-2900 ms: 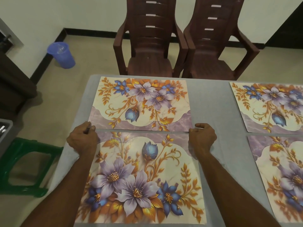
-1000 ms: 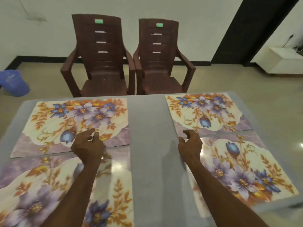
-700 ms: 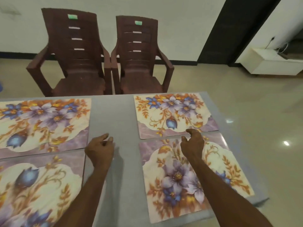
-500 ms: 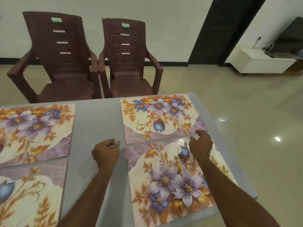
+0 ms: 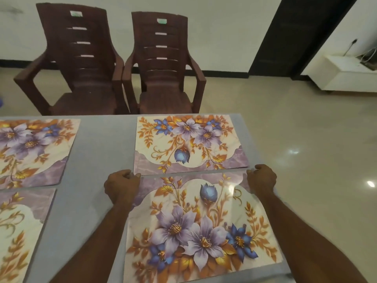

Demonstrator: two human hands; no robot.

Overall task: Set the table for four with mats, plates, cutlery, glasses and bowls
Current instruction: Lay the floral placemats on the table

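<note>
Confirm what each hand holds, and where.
Both grip the near-right floral placemat: left hand at its far-left corner, right hand at its far-right corner. The mat lies flat on the grey table.

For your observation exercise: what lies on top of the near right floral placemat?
Only the person's left hand and right hand, fingers curled at the near right placemat's far corners. No plates, cutlery, glasses or bowls. The corners beneath the hands are hidden.

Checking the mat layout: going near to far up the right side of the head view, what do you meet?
Near right mat → left hand and right hand at its far corners → far right mat → right chair.
</note>
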